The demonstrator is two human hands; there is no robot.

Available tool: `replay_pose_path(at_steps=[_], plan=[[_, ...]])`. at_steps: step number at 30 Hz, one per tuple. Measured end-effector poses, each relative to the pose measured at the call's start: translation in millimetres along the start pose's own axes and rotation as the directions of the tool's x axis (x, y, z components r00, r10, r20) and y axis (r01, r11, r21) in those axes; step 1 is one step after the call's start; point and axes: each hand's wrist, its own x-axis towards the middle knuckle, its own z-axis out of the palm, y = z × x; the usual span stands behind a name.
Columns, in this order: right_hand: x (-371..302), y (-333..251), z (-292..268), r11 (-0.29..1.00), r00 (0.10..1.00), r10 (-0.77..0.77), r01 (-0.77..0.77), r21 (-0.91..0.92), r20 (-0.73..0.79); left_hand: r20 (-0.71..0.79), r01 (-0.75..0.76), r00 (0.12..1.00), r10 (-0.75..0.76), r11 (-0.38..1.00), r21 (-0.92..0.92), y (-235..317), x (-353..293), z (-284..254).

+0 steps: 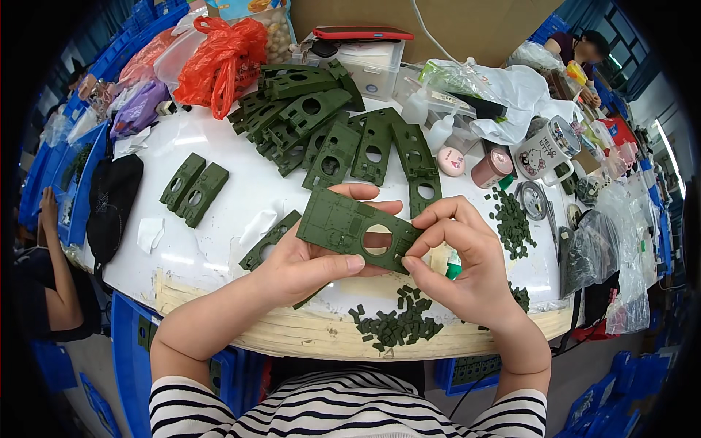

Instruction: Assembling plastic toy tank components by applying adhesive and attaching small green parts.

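A dark green plastic toy tank hull [337,223] with a round hole is held up over the near part of the table. My left hand [303,266] grips it from below and the left, thumb on its near edge. At its right end the fingertips of my right hand [460,259] pinch close to the corner; whether a small part is between them I cannot make out. Under my forearms lies a pile of small green pieces [398,321]. Another green hull [272,241] lies partly hidden behind my left hand.
A heap of green hulls [307,109] fills the far middle; two more hulls [203,193] lie at left. More small pieces [511,223] are at right, near a white mug [537,153] and a pink jar [491,169]. A red bag [219,62] stands far left. Co-workers sit at both sides.
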Motion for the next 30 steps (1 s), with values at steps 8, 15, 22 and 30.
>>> replay_pose_path(at_steps=[8, 15, 22, 30], plan=[[-0.1, 0.4, 1.4, 0.999, 1.000, -0.026, 0.025, -0.022, -0.013, 0.030, -0.034, 0.999, 0.034, 0.999, 0.004, -1.6, -0.3, -2.0], [-0.8, 0.7, 1.8, 0.998, 0.999, -0.052, 0.051, -0.043, -0.016, 0.039, -0.046, 0.998, 0.046, 0.999, 0.015, -1.8, -0.6, -2.2], [0.4, -1.5, -2.1, 0.998, 0.998, -0.059, 0.059, 0.014, -0.013, 0.014, -0.026, 1.000, 0.025, 0.999, 0.025, 1.5, -1.7, -1.0], [1.1, -1.8, -3.9, 0.915, 0.950, -0.312, 0.305, -0.264, 0.013, 0.028, -0.091, 0.995, 0.091, 0.996, -0.008, 5.5, -2.1, -0.5]])
